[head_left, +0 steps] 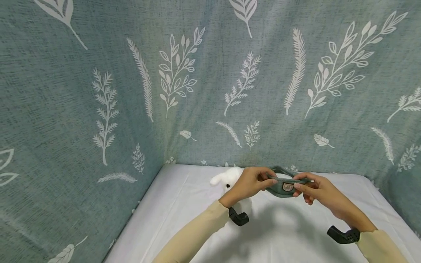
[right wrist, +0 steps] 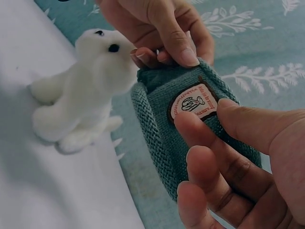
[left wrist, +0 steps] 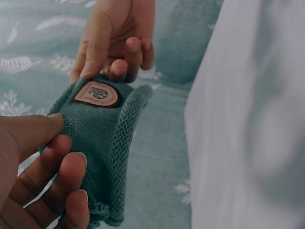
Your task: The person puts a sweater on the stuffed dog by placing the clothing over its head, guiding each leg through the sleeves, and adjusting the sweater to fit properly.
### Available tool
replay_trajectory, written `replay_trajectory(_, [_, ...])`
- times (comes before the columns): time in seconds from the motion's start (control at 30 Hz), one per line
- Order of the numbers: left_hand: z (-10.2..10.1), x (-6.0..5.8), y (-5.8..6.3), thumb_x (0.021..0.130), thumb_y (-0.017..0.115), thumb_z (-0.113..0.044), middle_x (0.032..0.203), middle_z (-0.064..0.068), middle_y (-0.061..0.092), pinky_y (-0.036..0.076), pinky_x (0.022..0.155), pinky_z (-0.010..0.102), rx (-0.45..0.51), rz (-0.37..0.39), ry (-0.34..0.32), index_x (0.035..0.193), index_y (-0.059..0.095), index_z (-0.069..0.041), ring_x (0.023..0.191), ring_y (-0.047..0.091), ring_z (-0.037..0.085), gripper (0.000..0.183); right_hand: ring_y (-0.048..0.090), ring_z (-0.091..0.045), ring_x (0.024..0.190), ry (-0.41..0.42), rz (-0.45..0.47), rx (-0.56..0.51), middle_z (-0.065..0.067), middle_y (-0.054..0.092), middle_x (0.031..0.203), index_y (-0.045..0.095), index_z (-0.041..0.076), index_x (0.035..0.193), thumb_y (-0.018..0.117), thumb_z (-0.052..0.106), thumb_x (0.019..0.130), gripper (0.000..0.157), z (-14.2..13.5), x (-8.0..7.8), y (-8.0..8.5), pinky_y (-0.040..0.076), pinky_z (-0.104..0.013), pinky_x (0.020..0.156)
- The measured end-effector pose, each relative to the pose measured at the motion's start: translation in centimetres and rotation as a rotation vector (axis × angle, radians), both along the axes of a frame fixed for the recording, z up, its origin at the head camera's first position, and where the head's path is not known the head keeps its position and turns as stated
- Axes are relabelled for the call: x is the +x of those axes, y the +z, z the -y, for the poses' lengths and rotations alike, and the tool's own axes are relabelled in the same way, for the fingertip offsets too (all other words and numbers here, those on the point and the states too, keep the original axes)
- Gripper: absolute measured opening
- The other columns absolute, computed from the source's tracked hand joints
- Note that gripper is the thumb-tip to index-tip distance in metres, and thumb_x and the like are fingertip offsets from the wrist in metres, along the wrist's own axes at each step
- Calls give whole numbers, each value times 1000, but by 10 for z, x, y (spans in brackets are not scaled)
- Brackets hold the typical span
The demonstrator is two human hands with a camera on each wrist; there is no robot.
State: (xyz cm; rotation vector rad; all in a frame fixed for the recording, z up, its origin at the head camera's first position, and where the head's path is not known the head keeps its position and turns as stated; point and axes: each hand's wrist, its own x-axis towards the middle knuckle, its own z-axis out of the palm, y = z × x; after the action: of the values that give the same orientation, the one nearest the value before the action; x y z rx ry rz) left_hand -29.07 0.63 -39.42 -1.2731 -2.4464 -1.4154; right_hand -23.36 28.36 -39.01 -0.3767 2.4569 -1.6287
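Both hands hold a small teal knitted band (head_left: 277,189) up over the white surface. It has rolled edges and a pale patch (left wrist: 96,93) with a dark border and a small figure. My left hand (head_left: 250,183) pinches one side of the band's top edge between thumb and fingers. At the opposite side, near the patch, my right hand (head_left: 323,190) pinches the edge the same way. In the head view the band's far edge arches up between the hands. A white plush animal (right wrist: 78,93) with black eyes sits beyond the left forearm, partly hidden by it in the head view.
The white-covered table (head_left: 174,212) carries the plush animal and the arms' shadows. Teal cloth (head_left: 210,80) with white leaf prints hangs behind it and along both sides. Black wrist mounts (head_left: 343,235) are strapped on both wrists.
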Motion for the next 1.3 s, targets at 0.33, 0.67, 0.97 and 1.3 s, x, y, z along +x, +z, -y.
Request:
replay_trajectory(0.33, [11,-4,7,100,71,-26,78,-3,68,54,58,23,14,-26,31,113,74,-17,62,65,9,16,58,-24,67,-3,-7,-8,-20,73,101,52,5,139,66,35,102,50,11,-9,4,53,-38,64])
replay_trajectory(0.67, [24,-6,15,100,70,-29,79,-6,67,51,57,22,3,-72,51,114,74,-20,64,63,7,17,57,-24,67,14,-16,-19,-17,74,99,50,3,141,66,32,103,51,21,-13,13,51,-38,64])
replay_trajectory(0.97, [37,-8,21,100,71,-28,80,-7,67,52,57,24,-3,-81,67,115,74,-18,65,64,7,18,58,-25,67,35,-34,-17,-19,73,100,50,3,141,67,34,102,53,33,-19,19,52,-39,65])
replay_trajectory(1.3, [52,-10,26,100,71,-29,81,-1,68,54,59,27,-5,-60,91,117,74,-18,65,68,18,21,59,-24,67,66,-58,-39,-15,74,96,51,3,140,68,33,101,52,49,-30,18,54,-39,66])
